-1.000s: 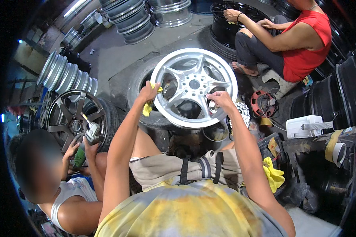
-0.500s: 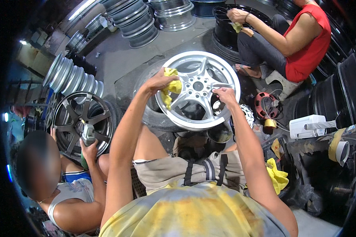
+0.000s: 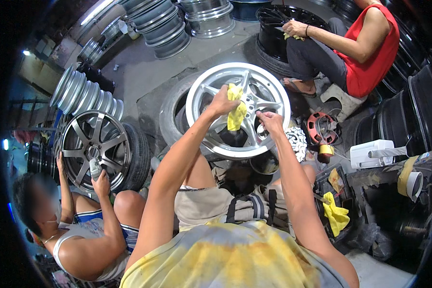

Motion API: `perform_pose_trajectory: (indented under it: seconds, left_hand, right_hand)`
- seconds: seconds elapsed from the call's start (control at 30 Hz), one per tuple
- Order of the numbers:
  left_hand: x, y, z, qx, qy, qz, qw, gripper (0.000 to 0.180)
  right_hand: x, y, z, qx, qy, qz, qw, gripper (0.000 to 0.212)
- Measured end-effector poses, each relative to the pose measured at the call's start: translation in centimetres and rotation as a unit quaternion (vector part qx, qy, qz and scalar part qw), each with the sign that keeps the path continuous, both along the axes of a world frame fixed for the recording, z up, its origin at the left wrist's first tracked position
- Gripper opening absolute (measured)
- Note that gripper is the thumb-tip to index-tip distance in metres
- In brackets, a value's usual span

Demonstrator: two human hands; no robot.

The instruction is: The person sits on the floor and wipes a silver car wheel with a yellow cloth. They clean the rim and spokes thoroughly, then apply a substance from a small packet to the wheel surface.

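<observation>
A silver five-spoke wheel rim (image 3: pixel 245 80) lies tilted in front of me, resting over a grey tyre (image 3: pixel 167 115). My left hand (image 3: pixel 221 102) is closed around a crumpled yellow cloth (image 3: pixel 236 120), which hangs over the spokes just left of the hub. On the right side, my right hand (image 3: pixel 272 122) has its thumb and fingers pinched together at the lower right spoke, close to the hub. Whatever lies between those fingertips is too small to make out. Part of the hub is covered by the cloth.
At left, a person holds a grey hand tool (image 3: pixel 95 168) against a dark wheel (image 3: pixel 77 152). Another person in red (image 3: pixel 377 62) sits at a black rim (image 3: pixel 269 45). A red cable reel (image 3: pixel 320 127), white container (image 3: pixel 371 153) and yellow cloth (image 3: pixel 336 216) lie right; stacked rims (image 3: pixel 165 33) stand behind.
My left hand has carried the cloth rightward from the rim's left edge toward the hub. My right hand has dropped slightly. The person in red has lowered a hand toward the knee.
</observation>
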State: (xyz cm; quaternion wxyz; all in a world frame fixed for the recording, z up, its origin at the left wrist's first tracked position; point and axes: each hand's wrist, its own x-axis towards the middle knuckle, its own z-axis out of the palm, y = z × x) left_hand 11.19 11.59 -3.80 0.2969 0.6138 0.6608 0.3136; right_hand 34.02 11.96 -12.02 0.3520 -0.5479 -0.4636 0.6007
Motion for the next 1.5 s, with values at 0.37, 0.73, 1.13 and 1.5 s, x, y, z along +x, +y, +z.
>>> perform_pose_trajectory:
  seconds: [0.37, 0.73, 1.13, 1.5]
  left_hand:
    - [9.9, 0.7, -5.0, 0.264, 0.214, -0.131, 0.931, 0.033]
    - [3.6, 0.5, -0.3, -0.071, 0.355, -0.218, 0.906, 0.021]
    - [-1.7, -3.2, 2.3, 0.137, 0.149, 0.043, 0.978, 0.033]
    - [-1.1, -3.1, 2.8, 0.114, 0.105, 0.037, 0.987, 0.033]
  right_hand:
    - [5.2, -6.4, 2.1, 0.127, -0.070, 0.039, 0.989, 0.028]
    - [4.6, -7.8, 3.2, 0.268, -0.120, -0.064, 0.954, 0.022]
    - [-3.0, -10.1, 2.7, 0.395, -0.334, -0.032, 0.855, 0.028]
    - [-3.8, -8.6, 3.6, 0.352, -0.391, -0.048, 0.849, 0.034]
